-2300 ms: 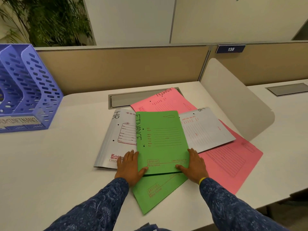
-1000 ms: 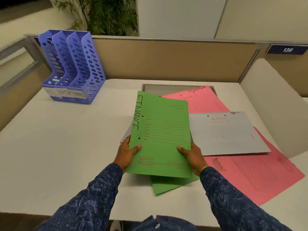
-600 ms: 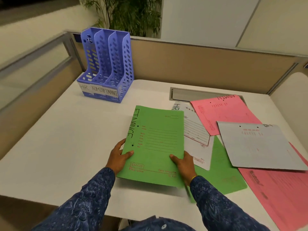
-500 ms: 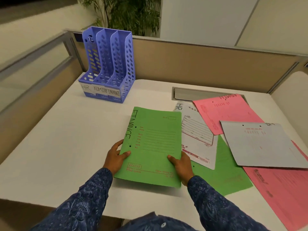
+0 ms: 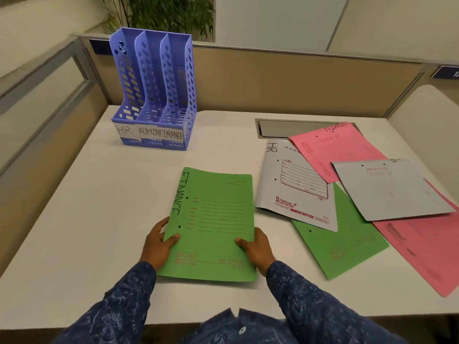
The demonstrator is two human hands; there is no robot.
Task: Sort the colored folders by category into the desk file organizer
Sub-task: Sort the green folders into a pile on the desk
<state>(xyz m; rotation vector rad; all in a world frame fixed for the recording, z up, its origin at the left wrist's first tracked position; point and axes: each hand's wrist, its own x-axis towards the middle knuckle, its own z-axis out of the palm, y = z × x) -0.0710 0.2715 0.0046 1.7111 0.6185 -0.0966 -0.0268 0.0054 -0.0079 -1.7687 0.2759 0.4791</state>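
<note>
A green folder marked FINANCE [image 5: 213,219] is held low over the desk near its front edge. My left hand [image 5: 157,244] grips its lower left edge and my right hand [image 5: 257,248] its lower right edge. The blue file organizer [image 5: 154,95] stands at the back left, its three slots labelled HR, ADMIN and FINANCE, with nothing visible in them. To the right lie a grey HR folder [image 5: 295,184], a pink ADMIN folder [image 5: 335,147], another grey folder [image 5: 390,189], a second green folder [image 5: 340,242] and a second pink folder [image 5: 427,247], overlapping each other.
The white desk [image 5: 99,207] is bounded by beige partition panels [image 5: 273,78] at the back and left. A grey cable hatch [image 5: 278,127] is set into the desk behind the folder pile. A curved white divider [image 5: 427,120] stands at the right.
Both hands lifted the green FINANCE folder off the pile and carried it left. The view turned left, bringing the organizer into full view. The HR folder and second green folder are now uncovered.
</note>
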